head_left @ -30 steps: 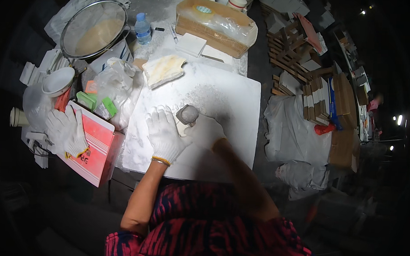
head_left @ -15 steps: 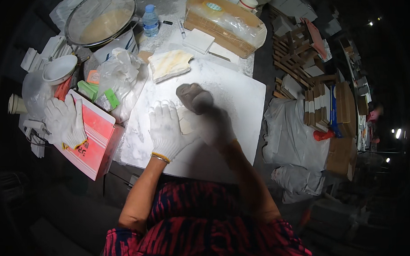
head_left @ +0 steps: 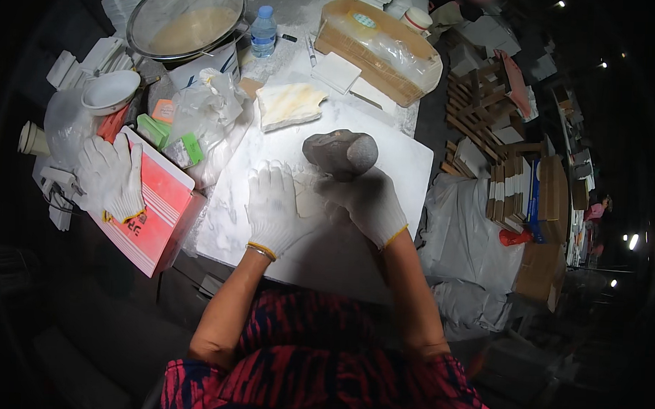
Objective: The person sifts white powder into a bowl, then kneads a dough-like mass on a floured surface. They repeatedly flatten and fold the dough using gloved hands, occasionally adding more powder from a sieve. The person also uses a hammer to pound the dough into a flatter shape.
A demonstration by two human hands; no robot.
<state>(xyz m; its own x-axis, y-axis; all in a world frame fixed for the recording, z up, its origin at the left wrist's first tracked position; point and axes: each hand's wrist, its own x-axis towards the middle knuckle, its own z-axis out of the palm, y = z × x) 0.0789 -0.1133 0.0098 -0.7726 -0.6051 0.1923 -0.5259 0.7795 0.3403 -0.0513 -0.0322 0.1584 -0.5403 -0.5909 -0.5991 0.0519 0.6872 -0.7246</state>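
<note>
Far L: spare white glove (head_left: 112, 177) draped over red-and-white box (head_left: 153, 211). Green clips (head_left: 172, 139) just beyond, beside crumpled clear bag (head_left: 208, 103). L hand (head_left: 275, 208), gloved, flat and spread wide on white slab (head_left: 408, 171), gripping nothing, fingertips touching pale flat piece (head_left: 310, 197). Piece on slab between both hands, partly hidden. R hand (head_left: 364, 200), gloved, resting just R of piece; grip can't tell. Grey stone (head_left: 341, 153) on slab just above R hand; contact w/ fingers unclear.

I see a dark room: a dusty white worktop (head_left: 384, 242), stacked wood (head_left: 482, 116) right, small ceiling lights (head_left: 633, 242).
</note>
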